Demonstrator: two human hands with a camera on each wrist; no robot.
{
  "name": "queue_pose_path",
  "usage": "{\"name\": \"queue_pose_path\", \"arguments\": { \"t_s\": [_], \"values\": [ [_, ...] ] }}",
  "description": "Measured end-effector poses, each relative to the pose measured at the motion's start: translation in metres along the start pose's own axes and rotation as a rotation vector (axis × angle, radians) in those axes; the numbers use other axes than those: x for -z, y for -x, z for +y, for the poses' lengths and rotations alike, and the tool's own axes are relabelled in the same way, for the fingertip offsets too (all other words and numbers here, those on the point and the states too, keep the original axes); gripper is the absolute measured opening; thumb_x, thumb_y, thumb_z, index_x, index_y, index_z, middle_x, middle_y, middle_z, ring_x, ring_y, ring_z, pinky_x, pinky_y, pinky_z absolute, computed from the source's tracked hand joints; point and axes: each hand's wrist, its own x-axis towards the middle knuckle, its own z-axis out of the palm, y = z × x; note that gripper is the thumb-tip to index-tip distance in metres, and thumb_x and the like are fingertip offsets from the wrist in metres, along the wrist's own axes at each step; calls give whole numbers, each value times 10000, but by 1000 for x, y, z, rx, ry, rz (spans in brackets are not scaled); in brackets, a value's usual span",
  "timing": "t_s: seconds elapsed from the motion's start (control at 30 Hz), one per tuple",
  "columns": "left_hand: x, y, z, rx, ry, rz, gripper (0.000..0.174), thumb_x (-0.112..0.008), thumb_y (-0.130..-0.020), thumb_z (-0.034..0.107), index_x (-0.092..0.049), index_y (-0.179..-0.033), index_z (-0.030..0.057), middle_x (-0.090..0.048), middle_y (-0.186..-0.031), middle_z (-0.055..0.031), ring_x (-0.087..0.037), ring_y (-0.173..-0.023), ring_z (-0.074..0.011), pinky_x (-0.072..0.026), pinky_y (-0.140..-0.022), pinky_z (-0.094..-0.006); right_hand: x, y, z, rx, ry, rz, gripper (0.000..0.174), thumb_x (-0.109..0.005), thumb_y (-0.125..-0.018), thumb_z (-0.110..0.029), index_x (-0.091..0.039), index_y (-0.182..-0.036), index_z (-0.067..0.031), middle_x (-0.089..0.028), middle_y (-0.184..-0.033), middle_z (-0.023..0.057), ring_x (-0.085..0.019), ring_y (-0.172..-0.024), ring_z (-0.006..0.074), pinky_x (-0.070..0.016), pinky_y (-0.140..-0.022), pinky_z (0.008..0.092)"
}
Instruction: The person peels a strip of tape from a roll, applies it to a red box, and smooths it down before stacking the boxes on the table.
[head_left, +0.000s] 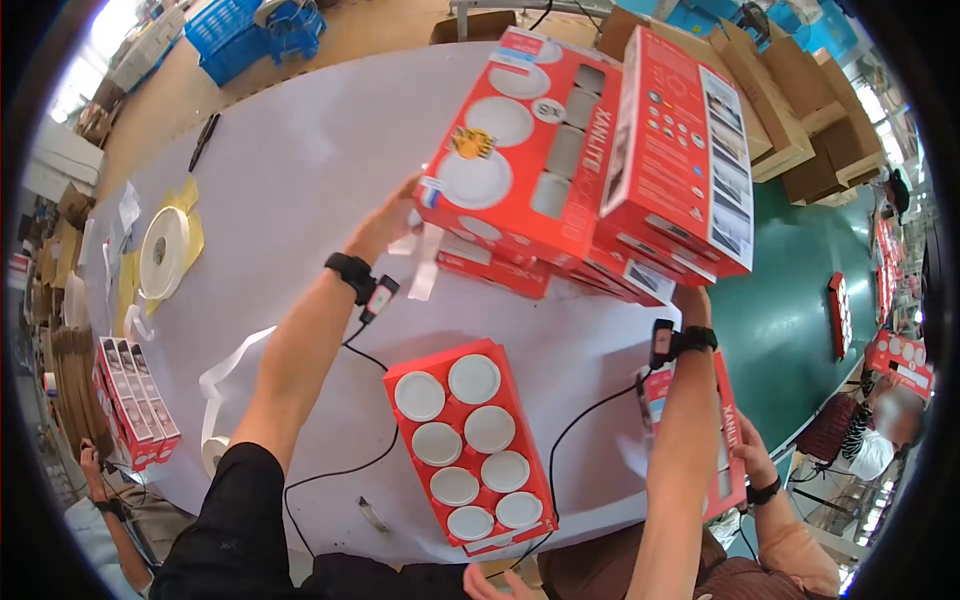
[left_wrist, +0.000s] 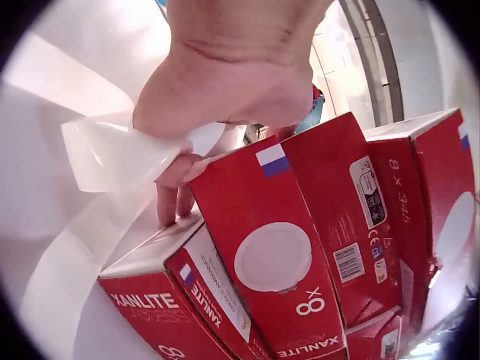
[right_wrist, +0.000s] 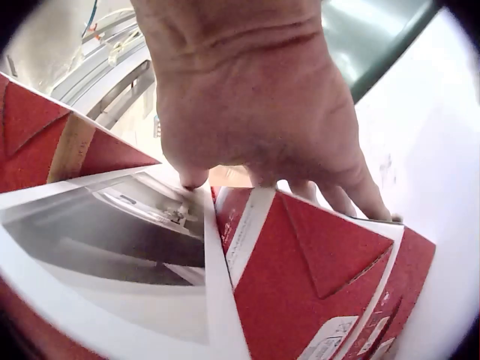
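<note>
Several red XANLITE cartons stand bunched over the far side of the table. My left hand (head_left: pixel 392 212) (left_wrist: pixel 225 94) grips the near left corner of the front carton (head_left: pixel 520 215) (left_wrist: pixel 262 199); a strip of clear-white tape (head_left: pixel 425 262) (left_wrist: pixel 120 154) hangs beside its fingers. At the other end, my right hand (head_left: pixel 692 302) (right_wrist: pixel 259 120) holds the lower edge of the right-hand cartons (head_left: pixel 660 130) (right_wrist: pixel 322 247), with fingers spread along one carton's edge and partly hidden. Nearer me lies a red carton (head_left: pixel 475 410) showing two rows of white round lamps.
A tape roll (head_left: pixel 163 252), a black pen-like tool (head_left: pixel 205 140) and a carton (head_left: pixel 135 405) are on the left. At right, another person's hand (head_left: pixel 755 460) holds a red carton. Black cables (head_left: pixel 553 470) cross the table. Brown boxes (head_left: pixel 800 100) stand beyond a green surface (head_left: pixel 790 270).
</note>
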Motion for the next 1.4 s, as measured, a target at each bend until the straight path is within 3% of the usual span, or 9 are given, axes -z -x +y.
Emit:
{"name": "queue_pose_path", "arguments": {
  "t_s": [0.1,0.17,0.3,0.47,0.67,0.97,1.13,1.37,1.4],
  "values": [
    [67,4,11,80,39,38,204,-583,-993,283,-621,-1161,172,-578,-921,36,-513,-812,-115,-384,-571,-313,-93,47,-26,193,187,-125,715,-567,-1034,-526,-487,-1514,-4,-591,-1470,162,-595,-1319,273,-444,-1125,446],
    [122,27,15,-69,-555,34,211,-593,-961,208,-605,-1162,145,-579,-878,5,-525,-773,-131,-419,-579,-330,-153,52,-38,282,273,-161,700,-571,-1034,-513,-494,-1507,-3,-597,-1460,161,-599,-1313,270,-446,-1121,439],
    [285,67,-34,-97,-808,53,214,-617,-882,93,-602,-1096,92,-571,-804,-43,-528,-705,-158,-475,-623,-347,-232,20,-48,338,404,-106,670,-578,-1035,-486,-509,-1493,-2,-610,-1441,161,-607,-1301,265,-450,-1114,427],
    [313,204,11,10,-1141,320,136,-617,-898,129,-645,-1019,73,-619,-849,-53,-551,-768,-140,-495,-684,-315,-240,119,-40,353,377,-90,633,-587,-1037,-453,-528,-1475,-1,-626,-1418,160,-618,-1286,259,-456,-1104,412],
    [358,337,-4,-102,-850,381,225,-597,-957,230,-670,-1080,57,-651,-897,-27,-578,-789,-116,-502,-683,-300,-217,373,-42,269,423,-331,588,-598,-1038,-413,-551,-1454,0,-645,-1389,159,-630,-1268,252,-462,-1092,393],
    [383,452,8,-281,-194,258,397,-567,-1046,382,-707,-1171,33,-698,-970,13,-618,-820,-79,-513,-682,-279,-255,255,-252,741,563,-217,522,-615,-1041,-354,-584,-1422,2,-674,-1347,157,-649,-1240,241,-472,-1075,366],
    [397,445,16,8,-63,270,352,-610,-1034,319,-719,-1245,60,-695,-862,48,-560,-632,-8,-385,-480,-230,-195,291,-326,755,563,-244,486,-624,-1042,-320,-603,-1404,4,-689,-1323,156,-659,-1225,235,-478,-1065,350],
    [424,482,-8,126,-236,424,341,-629,-995,250,-732,-1242,38,-767,-960,-68,-662,-714,-102,-482,-561,-262,-196,490,-297,735,437,-998,436,-636,-1044,-274,-629,-1379,5,-712,-1290,155,-674,-1204,227,-485,-1052,329],
    [403,506,-3,-29,-60,219,351,-598,-1007,243,-724,-1239,12,-772,-1088,-126,-725,-863,-163,-568,-738,-299,-189,520,-297,724,353,-1130,429,-638,-1044,-267,-633,-1375,6,-715,-1285,155,-676,-1201,225,-486,-1050,326]
  ]
}}
